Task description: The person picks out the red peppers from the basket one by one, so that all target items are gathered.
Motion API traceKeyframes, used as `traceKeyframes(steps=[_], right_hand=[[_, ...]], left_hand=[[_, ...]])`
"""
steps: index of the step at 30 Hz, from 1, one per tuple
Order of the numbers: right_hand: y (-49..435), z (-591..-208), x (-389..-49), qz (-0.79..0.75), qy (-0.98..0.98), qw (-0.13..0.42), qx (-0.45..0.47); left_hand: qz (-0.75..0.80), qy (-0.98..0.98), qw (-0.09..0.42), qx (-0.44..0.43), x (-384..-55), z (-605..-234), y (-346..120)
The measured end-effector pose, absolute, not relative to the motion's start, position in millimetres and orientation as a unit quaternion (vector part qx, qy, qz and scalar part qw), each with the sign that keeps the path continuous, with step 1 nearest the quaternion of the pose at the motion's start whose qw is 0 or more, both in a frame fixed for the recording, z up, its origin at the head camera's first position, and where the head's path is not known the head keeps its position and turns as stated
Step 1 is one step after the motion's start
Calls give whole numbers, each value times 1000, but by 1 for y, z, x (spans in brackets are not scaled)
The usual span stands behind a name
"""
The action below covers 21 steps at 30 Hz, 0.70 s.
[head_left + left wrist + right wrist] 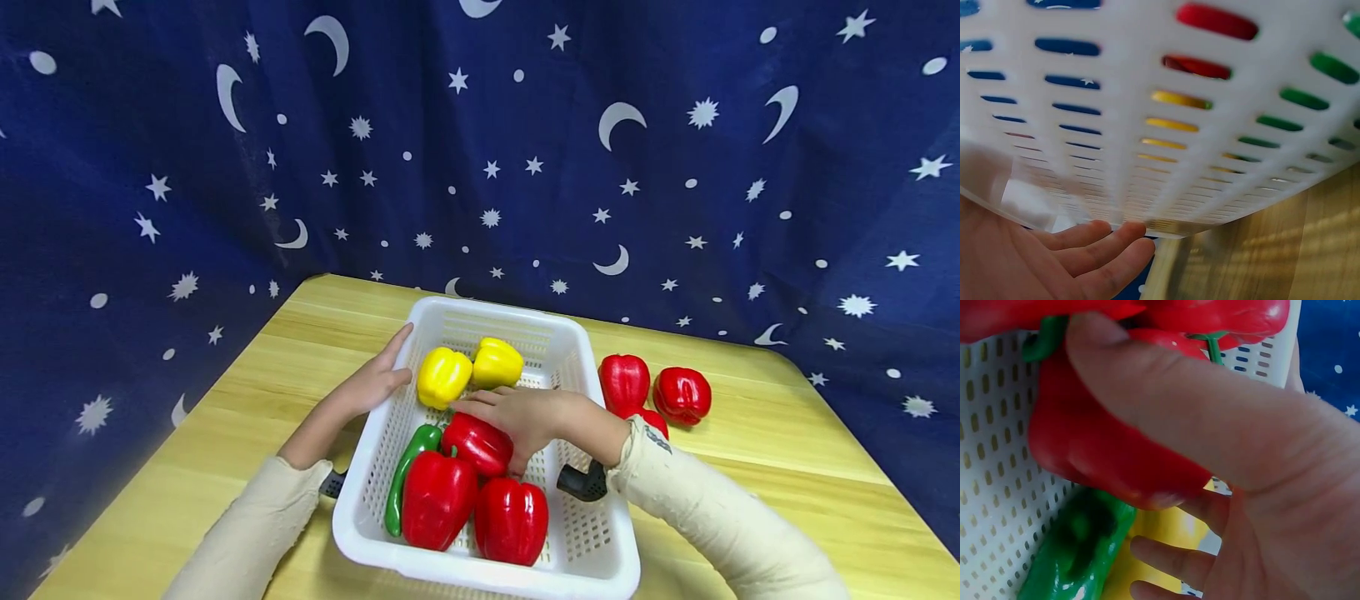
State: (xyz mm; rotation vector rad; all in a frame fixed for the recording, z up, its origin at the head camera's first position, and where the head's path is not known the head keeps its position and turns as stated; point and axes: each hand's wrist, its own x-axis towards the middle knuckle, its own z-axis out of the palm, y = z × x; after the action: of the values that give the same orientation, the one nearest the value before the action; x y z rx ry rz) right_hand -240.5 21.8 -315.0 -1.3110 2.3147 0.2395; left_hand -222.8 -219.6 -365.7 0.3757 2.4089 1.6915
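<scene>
A white plastic basket [495, 588] holds several toy vegetables. On its left rim rests my left hand [372, 382], thumb and forefinger over the top. The left wrist view shows the other fingers [1116, 265] along the outside of the slotted wall. Inside the basket my right hand [525, 414] grips a red bell pepper [478, 444], its thumb laid across the pepper [1094, 447] and the fingers at the far side. Two more red bell peppers [439, 500] [512, 521] lie nearer me, beside a long green pepper [406, 482]. Two yellow bell peppers [444, 377] [498, 363] sit farther back.
Several red bell peppers [624, 383] [682, 395] lie on the wooden table [787, 454] to the basket's right, one partly hidden by my right forearm. A blue cloth [420, 125] with moons and stars hangs behind and beside the table.
</scene>
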Motion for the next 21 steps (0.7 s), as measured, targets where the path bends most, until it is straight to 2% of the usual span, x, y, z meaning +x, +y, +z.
traceKeyframes(steps=[21], right_hand=[[20,-310,-235,83,847,183,-492]], left_hand=[[560,813,81,138,-223,-367,-221]])
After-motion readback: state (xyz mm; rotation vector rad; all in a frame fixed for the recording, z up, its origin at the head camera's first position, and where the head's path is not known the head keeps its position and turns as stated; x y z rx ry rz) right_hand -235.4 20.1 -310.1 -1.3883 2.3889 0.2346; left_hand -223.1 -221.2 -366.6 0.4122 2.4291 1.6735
